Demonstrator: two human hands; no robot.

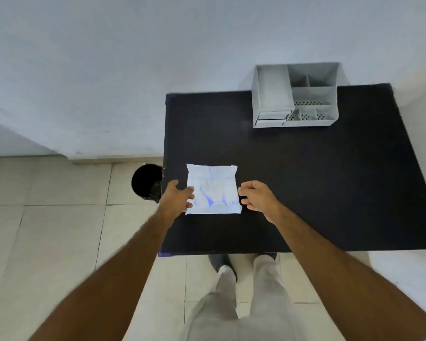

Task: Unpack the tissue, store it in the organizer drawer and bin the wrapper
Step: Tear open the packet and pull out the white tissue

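Note:
A white tissue pack with blue print lies flat on the black table, near its front left. My left hand touches the pack's left edge with fingers spread. At the pack's right edge hovers my right hand, fingers curled and apart, holding nothing. A grey desk organizer with several compartments and small drawers at its front left stands at the table's far edge. A black bin stands on the floor just left of the table.
A pale wall runs behind the table. Light floor tiles lie to the left and in front. My legs and one shoe show below the table's front edge.

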